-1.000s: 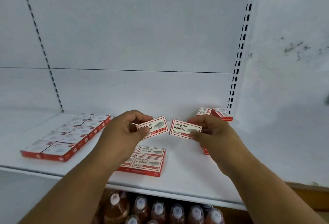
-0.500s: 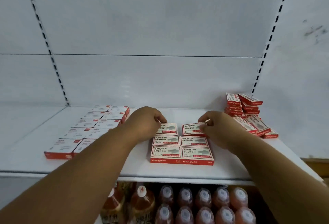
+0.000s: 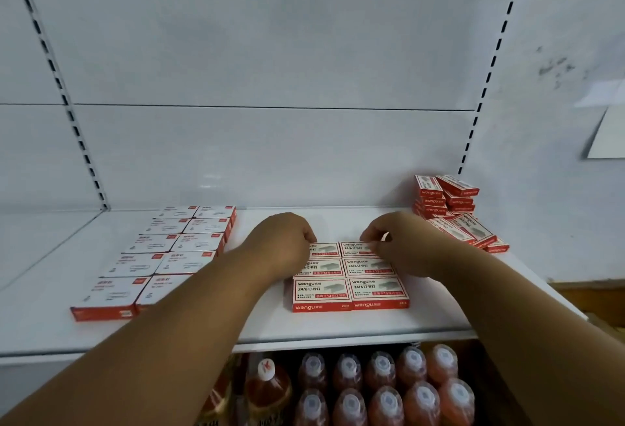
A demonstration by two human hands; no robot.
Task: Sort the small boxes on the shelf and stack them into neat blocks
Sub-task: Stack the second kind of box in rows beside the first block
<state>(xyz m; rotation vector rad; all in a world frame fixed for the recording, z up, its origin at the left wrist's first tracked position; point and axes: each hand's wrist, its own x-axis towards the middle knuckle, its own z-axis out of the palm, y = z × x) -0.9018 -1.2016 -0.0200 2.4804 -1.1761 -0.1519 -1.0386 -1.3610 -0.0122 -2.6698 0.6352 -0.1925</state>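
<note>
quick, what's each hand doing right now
Left hand: fingers curled on the back-left staple box of the middle block.
Right hand: pinching the back-right staple box, setting it in place.

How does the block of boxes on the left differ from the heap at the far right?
The left block lies flat in two neat rows, one layer; the right heap is piled and tilted. The left block's tops are mostly white; the heap shows more red. Both sit untouched on the shelf.
</note>
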